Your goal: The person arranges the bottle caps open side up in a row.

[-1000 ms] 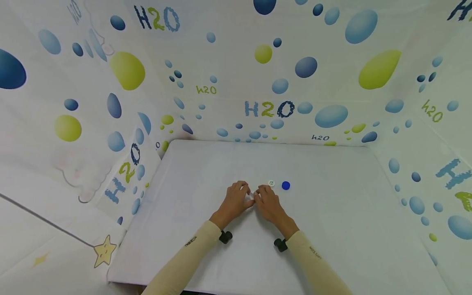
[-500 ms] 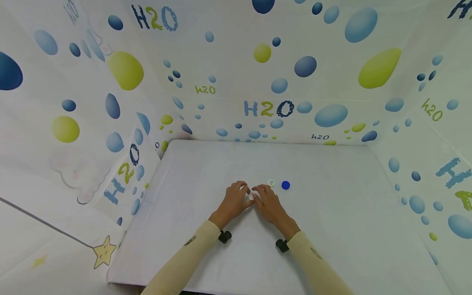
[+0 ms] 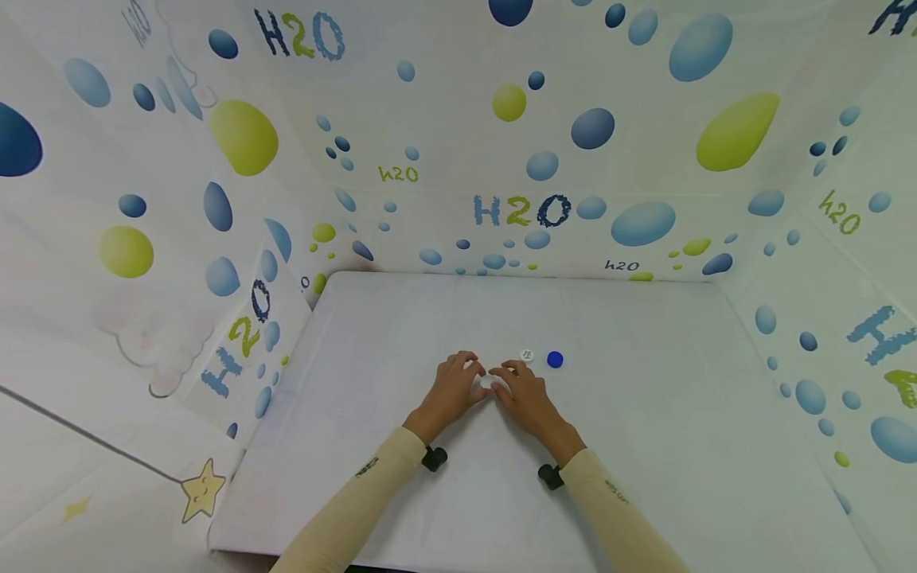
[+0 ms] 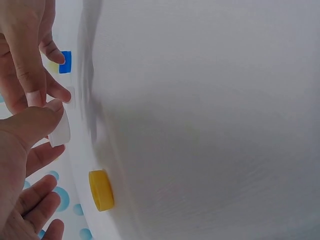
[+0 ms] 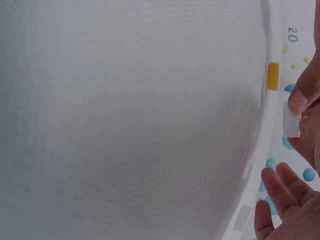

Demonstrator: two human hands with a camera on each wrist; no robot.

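Note:
A small white bottle cap (image 3: 487, 383) is held between both hands, just above the table. My left hand (image 3: 447, 391) pinches it between thumb and index finger, and in the left wrist view its other fingers are spread. At the cap's opposite edge, my right hand (image 3: 528, 402) grips with thumb and finger, partly covering it. Beyond the right fingers lie a printed white cap (image 3: 527, 356) and a blue cap (image 3: 555, 360). A yellow cap (image 4: 101, 190) shows near the left hand in the left wrist view; that hand hides it in the head view.
The white-covered table (image 3: 645, 382) stretches to both sides. Behind it and along its sides hang white sheets (image 3: 444, 215) with blue and green drops. A black wrist camera (image 3: 435, 459) sits under the left wrist and another wrist camera (image 3: 550, 477) under the right.
The right fingers have shifted and spread slightly, and the forearm has moved a little to the right. More of the white cap shows between the hands now. The left hand has barely moved.

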